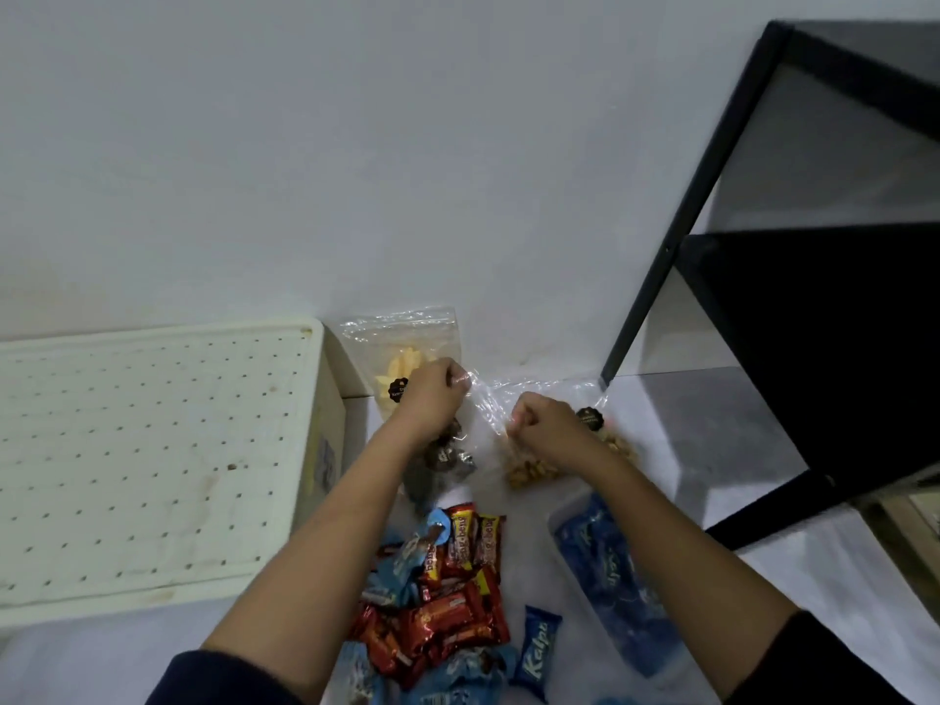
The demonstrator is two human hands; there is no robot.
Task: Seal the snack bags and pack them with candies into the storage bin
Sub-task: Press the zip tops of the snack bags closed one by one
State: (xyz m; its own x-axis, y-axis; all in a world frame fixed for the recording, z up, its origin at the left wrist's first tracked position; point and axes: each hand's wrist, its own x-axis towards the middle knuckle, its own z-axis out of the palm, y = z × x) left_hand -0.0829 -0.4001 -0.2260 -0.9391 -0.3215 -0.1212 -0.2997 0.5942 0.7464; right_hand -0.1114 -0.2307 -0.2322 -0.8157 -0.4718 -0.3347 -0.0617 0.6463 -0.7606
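White wall backed a cream perforated plastic crate (152, 450) at left. With fingers curled, the left hand (432, 394) and right hand (544, 424) each pinched the mouth of a clear plastic snack bag (489, 403), beyond the red and blue wrapped candies (447, 592); the clear plastic storage bin (562, 516) lay right.

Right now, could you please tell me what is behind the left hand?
A clear bag of yellow chips stands against the wall behind the left hand, which pinches a second clear bag. The hand covers the chip bag's lower right corner.

Home corner: plain white wall (305, 145), black metal shelf frame (656, 297), cream perforated box lid (152, 450).
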